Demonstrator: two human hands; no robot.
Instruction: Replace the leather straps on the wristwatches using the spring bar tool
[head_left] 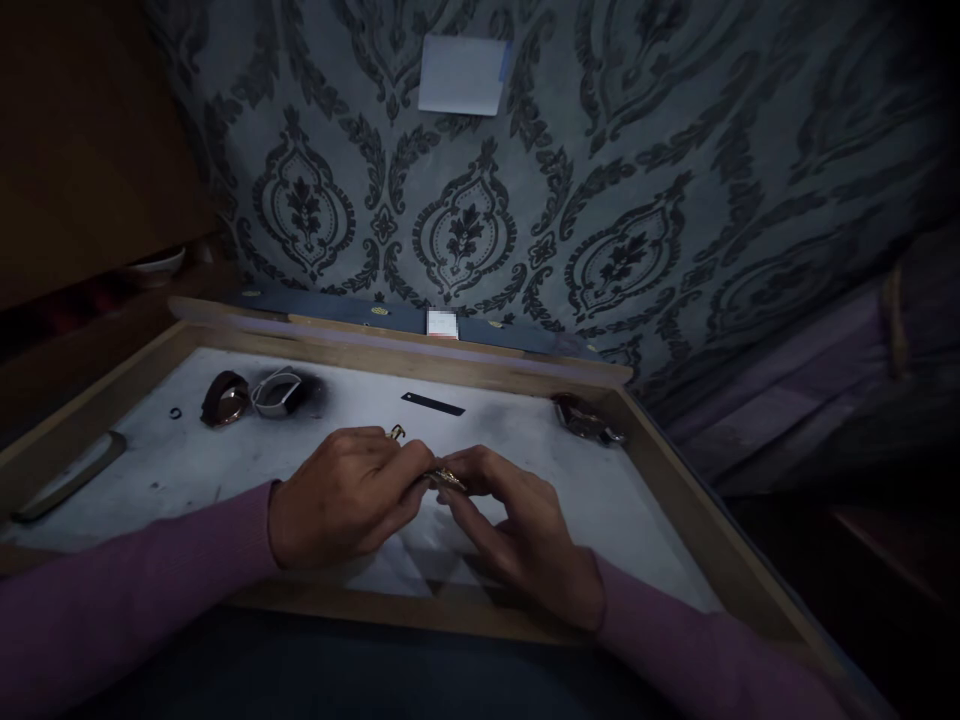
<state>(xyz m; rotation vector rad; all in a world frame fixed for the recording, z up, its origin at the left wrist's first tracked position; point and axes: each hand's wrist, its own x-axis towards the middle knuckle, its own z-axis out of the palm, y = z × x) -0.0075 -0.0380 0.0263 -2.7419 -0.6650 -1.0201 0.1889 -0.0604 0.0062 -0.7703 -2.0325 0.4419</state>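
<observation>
Over the middle of a shallow wooden tray, both my hands hold a small gold-coloured wristwatch. My left hand is closed, with thumb and forefinger pinching one side of it. A gold buckle shows above its knuckles, and the strap between is mostly hidden by the fingers. The fingertips and thumb of my right hand pinch the other side of the watch. Its edge glints, but the dial cannot be made out. Just beyond the hands lies a flat black strip with a hole at one end.
Toward the tray's left are a brown-strapped watch, a pale-strapped watch, a small black ring-like piece and a curved olive piece. A dark watch lies at the right. Patterned wallpaper rises behind.
</observation>
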